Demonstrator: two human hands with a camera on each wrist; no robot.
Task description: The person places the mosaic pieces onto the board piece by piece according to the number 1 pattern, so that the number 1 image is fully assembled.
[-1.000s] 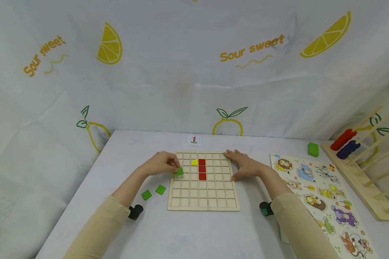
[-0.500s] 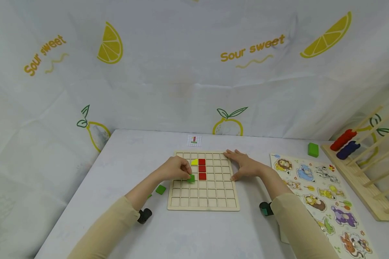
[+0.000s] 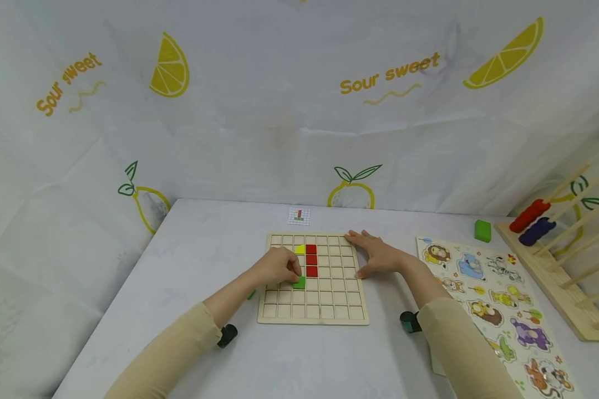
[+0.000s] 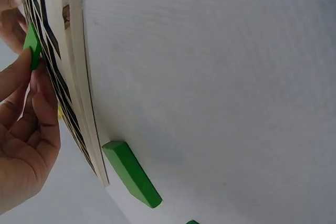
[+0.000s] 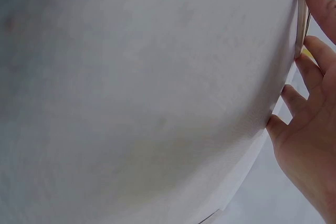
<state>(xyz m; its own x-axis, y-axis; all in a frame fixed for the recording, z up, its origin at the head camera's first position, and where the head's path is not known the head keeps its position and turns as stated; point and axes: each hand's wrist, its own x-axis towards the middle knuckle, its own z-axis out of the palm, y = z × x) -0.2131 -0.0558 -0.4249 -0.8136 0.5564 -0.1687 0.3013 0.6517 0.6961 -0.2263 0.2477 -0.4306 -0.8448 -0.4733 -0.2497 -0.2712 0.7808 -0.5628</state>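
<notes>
My left hand (image 3: 278, 266) pinches a green square tile (image 3: 299, 284) between thumb and fingers over a wooden grid board (image 3: 313, 320). In the left wrist view that green tile (image 4: 32, 43) is tilted at the grid's surface. Three red tiles (image 3: 311, 260) stand in a column on the board, with a yellow tile (image 3: 299, 249) left of the top one. My right hand (image 3: 379, 256) rests with spread fingers against the board's right edge. Another green tile (image 4: 131, 174) lies on the table beside the board; part of one more green tile (image 4: 192, 222) shows below it.
A small pattern card (image 3: 299, 216) lies behind the board. To the right are an animal puzzle board (image 3: 479, 288), a green block (image 3: 482, 230) and a wooden peg rack (image 3: 559, 277) with red and blue beads. A printed cloth (image 3: 279, 111) hangs behind the table.
My left hand has carried the green tile rightward and toward me, from the board's left side to the square below and left of the red column. The right hand has stayed in place.
</notes>
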